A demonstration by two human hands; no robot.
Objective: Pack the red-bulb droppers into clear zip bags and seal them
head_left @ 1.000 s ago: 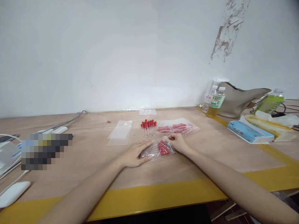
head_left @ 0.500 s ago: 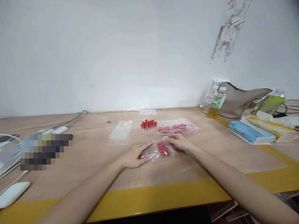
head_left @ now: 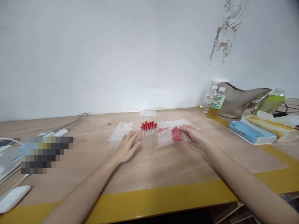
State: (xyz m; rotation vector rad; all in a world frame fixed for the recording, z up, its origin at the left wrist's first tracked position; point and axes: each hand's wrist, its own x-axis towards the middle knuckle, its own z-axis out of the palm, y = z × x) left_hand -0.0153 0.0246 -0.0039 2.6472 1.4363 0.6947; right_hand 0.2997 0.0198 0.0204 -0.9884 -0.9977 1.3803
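My right hand (head_left: 192, 134) pinches the right edge of a clear plastic bag (head_left: 166, 139) with several red-capped pieces inside. The held bag hangs over other filled bags (head_left: 184, 122) and partly hides them. My left hand (head_left: 128, 145) is open, fingers stretched over the near right part of some flat clear plastic bags (head_left: 118, 132); whether it touches them I cannot tell. Between the hands lies a cluster of thin clear droppers (head_left: 149, 132) with red tops, pointing away from me.
Another flat clear bag (head_left: 147, 113) lies by the wall. To the right stand drink bottles (head_left: 217, 104), a grey-brown bag (head_left: 238, 99) and a blue tissue pack (head_left: 252, 132). On the left are cables (head_left: 70, 120) and a white mouse (head_left: 14, 198). Yellow tape (head_left: 158, 199) lines the table's front edge.
My right hand has carried the filled bag to the right and away from me, over the other filled bags. My left hand has let go of it and moved left to the flat bags.
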